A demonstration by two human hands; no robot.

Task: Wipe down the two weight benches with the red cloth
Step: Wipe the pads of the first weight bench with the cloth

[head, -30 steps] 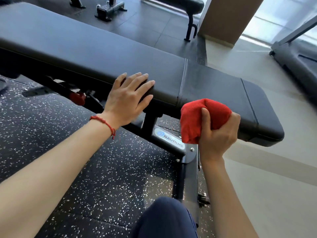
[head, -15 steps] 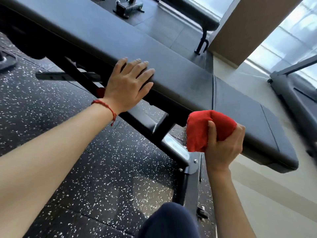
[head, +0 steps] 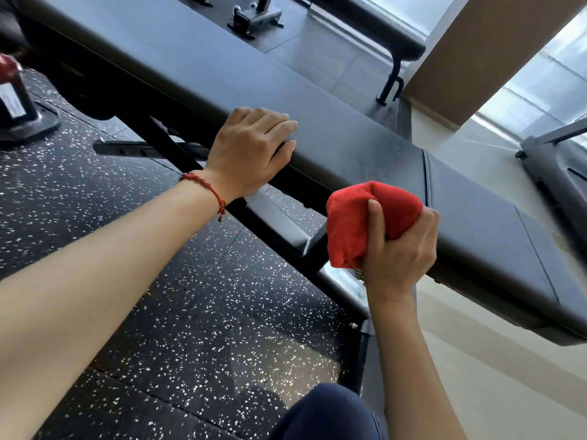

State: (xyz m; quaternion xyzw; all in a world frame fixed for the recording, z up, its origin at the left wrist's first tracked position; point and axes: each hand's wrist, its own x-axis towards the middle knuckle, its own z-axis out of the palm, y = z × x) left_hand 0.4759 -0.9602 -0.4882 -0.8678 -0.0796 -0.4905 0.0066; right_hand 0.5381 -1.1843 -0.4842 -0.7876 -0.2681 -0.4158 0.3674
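Note:
A long black padded weight bench [head: 349, 147] runs diagonally from the top left to the right edge. My left hand [head: 251, 150] lies flat on its near edge, fingers together, with a red string bracelet on the wrist. My right hand [head: 400, 252] grips a bunched red cloth [head: 355, 223] pressed against the near side of the bench, just left of the seam between back pad and seat pad. A second black bench [head: 374, 30] stands at the top, beyond the first.
The bench's black steel frame [head: 286, 230] slopes down under the pad to a foot by my knee [head: 320, 414]. Black speckled rubber flooring [head: 158, 281] lies at left, pale flooring at right. A tan pillar [head: 482, 49] and a treadmill [head: 556, 173] stand at right.
The view has tilted and drawn closer to the bench. Both hands keep their hold; the cloth stays pressed at the bench's near side by the seam.

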